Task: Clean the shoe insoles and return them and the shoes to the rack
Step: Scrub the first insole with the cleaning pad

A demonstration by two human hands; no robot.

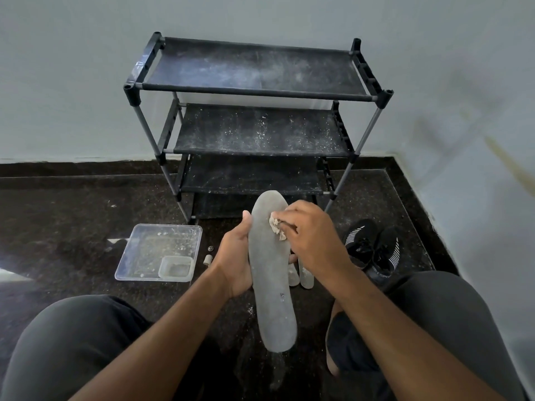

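Observation:
A long grey insole [271, 273] stands nearly upright in front of me, toe end up. My left hand [235, 256] grips its left edge around the middle, thumb on the front face. My right hand [309, 235] pinches a small crumpled whitish wad [276, 227] and presses it against the insole's upper part. Two more grey insoles [305, 277] lie on the floor behind, partly hidden. A pair of black sneakers [373, 247] with white stripes sits on the floor to the right. The black shoe rack [254, 91] stands against the wall, its dusty shelves bare.
A clear plastic tray [156, 250] holding a smaller clear container [176, 267] sits on the dark floor at left. Two small items [208, 257] lie beside it. My knees in dark trousers frame the bottom. Pale walls meet in a corner at right.

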